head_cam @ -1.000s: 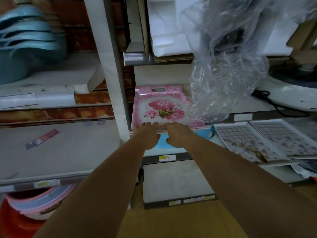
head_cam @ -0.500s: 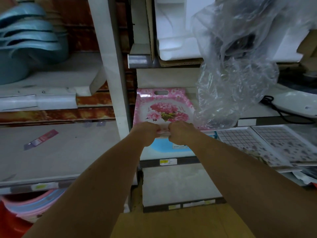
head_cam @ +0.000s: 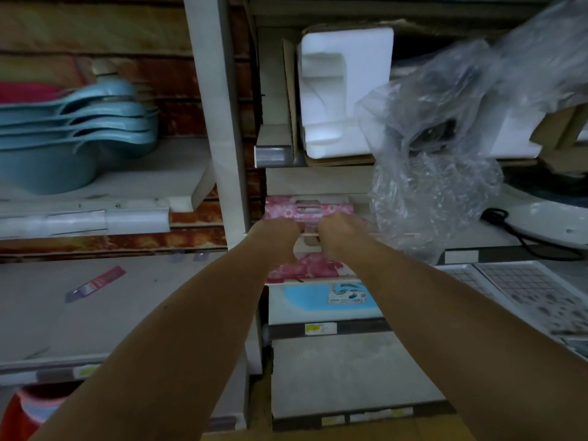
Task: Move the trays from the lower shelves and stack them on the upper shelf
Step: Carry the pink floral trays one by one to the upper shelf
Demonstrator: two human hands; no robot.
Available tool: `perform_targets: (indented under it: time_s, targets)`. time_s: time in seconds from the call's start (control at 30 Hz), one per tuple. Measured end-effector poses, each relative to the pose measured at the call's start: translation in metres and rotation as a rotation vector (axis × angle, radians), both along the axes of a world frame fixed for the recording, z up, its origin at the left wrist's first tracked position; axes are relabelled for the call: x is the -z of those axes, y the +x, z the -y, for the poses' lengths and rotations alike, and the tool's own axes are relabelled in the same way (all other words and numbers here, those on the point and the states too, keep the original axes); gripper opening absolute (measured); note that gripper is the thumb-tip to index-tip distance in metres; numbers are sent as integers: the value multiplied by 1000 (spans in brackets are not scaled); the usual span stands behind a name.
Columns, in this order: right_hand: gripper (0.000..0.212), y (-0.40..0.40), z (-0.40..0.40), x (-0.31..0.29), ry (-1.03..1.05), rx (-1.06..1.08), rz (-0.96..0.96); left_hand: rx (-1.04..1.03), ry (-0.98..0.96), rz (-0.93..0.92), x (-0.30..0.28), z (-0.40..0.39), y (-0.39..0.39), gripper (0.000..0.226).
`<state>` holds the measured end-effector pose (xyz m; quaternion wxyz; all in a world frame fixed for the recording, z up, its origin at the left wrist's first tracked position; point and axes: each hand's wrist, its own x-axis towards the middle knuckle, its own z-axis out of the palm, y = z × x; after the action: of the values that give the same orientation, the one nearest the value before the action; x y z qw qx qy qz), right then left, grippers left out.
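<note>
My left hand (head_cam: 276, 238) and my right hand (head_cam: 342, 235) sit side by side at mid-frame, knuckles toward the camera, fingers curled over the near edge of the pink floral plastic tray (head_cam: 308, 209). Both hands grasp this tray; the fingertips are hidden behind it. The tray is tilted, near edge raised, so only its far rim with the cut-out handle slot shows above the hands. It is at the level of the middle shelf (head_cam: 471, 256), just right of the white upright post (head_cam: 219, 122).

Directly below the hands lies a second pink floral tray (head_cam: 305, 268), flat on the lower shelf, and beneath its near edge a white tray with a light blue centre and a paper label (head_cam: 324, 300). To the right on the same shelf lie white trays with a grid print (head_cam: 521, 288), blurred.

Right of the held tray, a crumpled clear plastic bag (head_cam: 436, 173) hangs from the shelf above down to the middle shelf. Far and above, a white foam packing block (head_cam: 345, 90) stands next to flat cardboard. At the far right, a black cord (head_cam: 515, 230) runs beside a white rounded object.

To the left of the post, a stack of pale blue plastic basins (head_cam: 63, 135) rests on a white shelf. Nearer, a small red and silver packet (head_cam: 95, 284) lies on the grey left shelf.
</note>
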<state>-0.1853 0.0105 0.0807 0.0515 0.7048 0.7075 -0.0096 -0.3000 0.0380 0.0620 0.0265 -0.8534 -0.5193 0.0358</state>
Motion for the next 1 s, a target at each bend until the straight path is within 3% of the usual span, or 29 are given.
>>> perform_targets:
  time_s: [0.1, 0.23, 0.7, 1.0]
  targets:
    - [31, -4, 4, -9, 55, -11, 11, -63, 143, -54, -7, 5, -4, 44]
    - [31, -5, 8, -11, 213, -49, 58, -88, 247, 7, -16, 10, -12, 38]
    - [29, 7, 59, -44, 344, -268, 50, -166, 247, 167, -52, 67, -26, 36]
    - [28, -3, 100, -59, 397, -350, 7, -179, 231, 57, -82, 115, -27, 51]
